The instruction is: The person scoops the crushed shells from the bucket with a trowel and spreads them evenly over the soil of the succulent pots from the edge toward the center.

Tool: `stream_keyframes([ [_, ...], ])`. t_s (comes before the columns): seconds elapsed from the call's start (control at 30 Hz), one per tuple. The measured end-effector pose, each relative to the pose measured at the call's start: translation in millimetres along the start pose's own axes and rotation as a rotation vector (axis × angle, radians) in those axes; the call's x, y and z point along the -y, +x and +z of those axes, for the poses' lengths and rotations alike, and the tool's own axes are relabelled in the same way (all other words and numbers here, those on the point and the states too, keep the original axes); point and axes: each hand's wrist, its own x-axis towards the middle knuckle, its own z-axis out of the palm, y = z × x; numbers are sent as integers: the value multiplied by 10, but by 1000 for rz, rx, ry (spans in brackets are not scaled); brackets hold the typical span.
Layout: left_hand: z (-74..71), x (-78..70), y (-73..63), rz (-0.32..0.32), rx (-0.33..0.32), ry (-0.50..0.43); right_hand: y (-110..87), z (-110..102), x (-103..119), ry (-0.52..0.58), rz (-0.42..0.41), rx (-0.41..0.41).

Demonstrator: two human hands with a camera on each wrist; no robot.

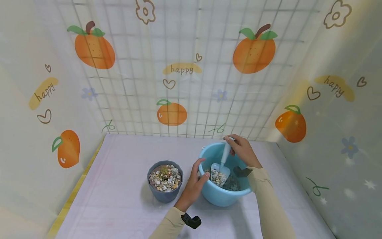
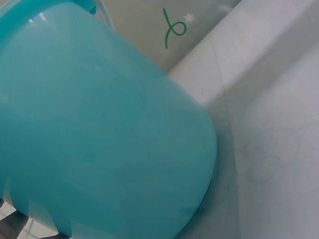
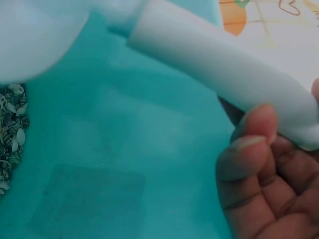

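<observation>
A light blue bucket [image 1: 222,198] stands on the table, a layer of shell pieces [image 3: 11,127] inside it. My left hand [image 1: 192,187] holds the bucket's left side, thumb at the rim; in the left wrist view the bucket wall hides most of that hand, and only dark fingertips show at the lower left corner. Over the bucket, my right hand [image 1: 243,151] grips the top of the handle of a small pale blue scoop [image 1: 225,154]. The scoop's blade is down inside the bucket, tilted, with pale shell bits [image 1: 218,177] on it.
Left of the bucket stands a grey-blue pot [image 1: 165,196] filled with pale shell pieces, a small succulent [image 1: 164,170] among them. The white-covered table [image 1: 119,186] meets a printed curtain [image 1: 134,99] at the back and sides. A yellow strip [image 1: 74,194] runs along the left edge.
</observation>
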Motion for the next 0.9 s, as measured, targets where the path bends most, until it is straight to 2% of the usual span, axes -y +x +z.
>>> stream_keyframes([
  [0.27, -1, -9, 2, 3, 1, -3, -3, 6, 11, -26, -2, -24],
  [0.63, -2, -26, -8, 5, 4, -15, -2, -14, -11, -11, -24, 10],
  [0.9, -1, -32, -3, 11, 3, -7, -9, -26, -14, 3, -11, 32],
])
